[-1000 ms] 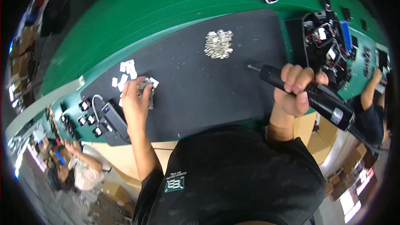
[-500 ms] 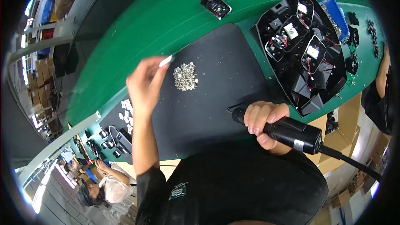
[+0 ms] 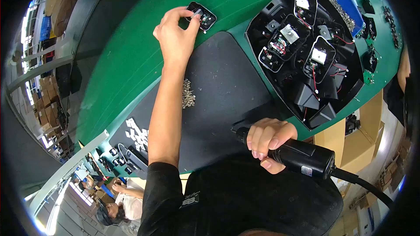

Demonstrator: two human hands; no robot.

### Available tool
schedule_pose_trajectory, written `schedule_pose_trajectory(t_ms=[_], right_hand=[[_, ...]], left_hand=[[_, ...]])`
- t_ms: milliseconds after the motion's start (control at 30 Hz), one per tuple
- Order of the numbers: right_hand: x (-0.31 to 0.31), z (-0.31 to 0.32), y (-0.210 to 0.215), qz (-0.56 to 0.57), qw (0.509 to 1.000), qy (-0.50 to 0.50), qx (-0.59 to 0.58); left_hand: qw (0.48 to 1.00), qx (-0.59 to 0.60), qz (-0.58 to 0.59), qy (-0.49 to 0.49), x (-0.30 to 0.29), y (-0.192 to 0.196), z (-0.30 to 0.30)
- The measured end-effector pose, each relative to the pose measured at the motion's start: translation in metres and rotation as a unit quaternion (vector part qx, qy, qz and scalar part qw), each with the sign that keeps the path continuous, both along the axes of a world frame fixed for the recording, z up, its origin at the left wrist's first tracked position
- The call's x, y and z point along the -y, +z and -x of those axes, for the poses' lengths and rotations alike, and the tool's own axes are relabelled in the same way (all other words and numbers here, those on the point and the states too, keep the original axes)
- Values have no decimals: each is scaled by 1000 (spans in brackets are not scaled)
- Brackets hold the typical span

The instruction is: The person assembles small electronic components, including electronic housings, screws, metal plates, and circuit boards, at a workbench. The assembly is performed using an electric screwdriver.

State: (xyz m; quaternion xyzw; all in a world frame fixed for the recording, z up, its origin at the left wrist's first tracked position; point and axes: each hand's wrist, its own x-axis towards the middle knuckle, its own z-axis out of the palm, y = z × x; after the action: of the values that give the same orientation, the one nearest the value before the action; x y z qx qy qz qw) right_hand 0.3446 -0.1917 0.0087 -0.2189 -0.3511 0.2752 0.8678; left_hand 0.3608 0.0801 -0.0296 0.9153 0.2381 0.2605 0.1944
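Left hand [image 3: 177,35] forward, driver [image 3: 302,154] label [image 3: 306,171] white

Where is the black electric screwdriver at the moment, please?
In the head view, the screwdriver is at the lower right, gripped in the right hand, with its tip over the black mat.

The left arm [image 3: 166,122] reached from the worktop's [image 3: 127,57] near edge toward its far edge, fairly straight, the forearm bare beyond a short sleeve [image 3: 162,192]. The left hand [image 3: 177,35] showed its back, thumb and forefinger pinched close at the tips, wrist almost in line. The right hand [image 3: 269,142] was closed beside the near edge, fingers curled, its wrist hidden.
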Motion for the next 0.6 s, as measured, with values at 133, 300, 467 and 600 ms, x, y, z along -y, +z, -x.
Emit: schedule_pose_trajectory(t_ms=[133,300,467,600], right_hand=[[2,3,2,-6,1000,9,-4],[1,7,2,-13,999,31,-16],[0,19,-6,-4,997,33,-63],[-3,28,2,53,994,44,-87]], left_hand=[[989,-3,129,67,1,8,-5],[992,-22,126,-13,0,41,30],[991,-66,117,16,34,80,144],[974,-84,173,121,58,68,228]])
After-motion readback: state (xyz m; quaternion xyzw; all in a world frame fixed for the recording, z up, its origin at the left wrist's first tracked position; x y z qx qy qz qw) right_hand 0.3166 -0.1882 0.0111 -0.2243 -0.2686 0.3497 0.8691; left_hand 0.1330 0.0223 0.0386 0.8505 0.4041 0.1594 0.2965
